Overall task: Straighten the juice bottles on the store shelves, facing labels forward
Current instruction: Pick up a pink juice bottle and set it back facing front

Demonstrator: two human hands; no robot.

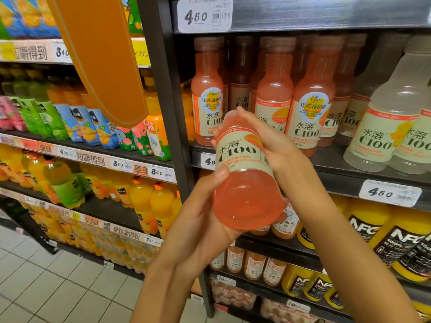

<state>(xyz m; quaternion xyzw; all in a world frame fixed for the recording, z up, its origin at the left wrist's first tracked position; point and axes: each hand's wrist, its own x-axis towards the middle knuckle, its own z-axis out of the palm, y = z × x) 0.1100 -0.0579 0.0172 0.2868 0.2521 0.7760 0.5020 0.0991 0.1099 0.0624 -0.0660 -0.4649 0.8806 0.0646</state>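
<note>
Store shelves (338, 180) full of drinks stand in front of me, with grey floor tiles (46, 287) down low on the left. Closest to me are my two hands, and both are holding one pink bottle (245, 178) out in the air, off the shelf. My left hand (198, 220) cups the bottom part, with the thumb curled up over the side. My right hand (268, 138) wraps round the top part from the right side. So both hands are clamped on the same bottle, one low and one high. It is tipped over a lot: its bottom points at me and its top points away, toward the shelf, leaning a bit left. Its label faces up at me. Just behind it is a gap in the front row, between the pink bottle on the left (206, 94) and the next pink ones (310, 101). I think that gap is where it goes. To get it there I would have to tip it up straight and push it forward, keeping the label toward me. My right hand is nearer the shelf, so it would lead. Farther right are pale bottles (382, 122), and a price tag (389, 193) sits on the shelf edge. Orange juice (161, 206) sits on the far left shelves.
</note>
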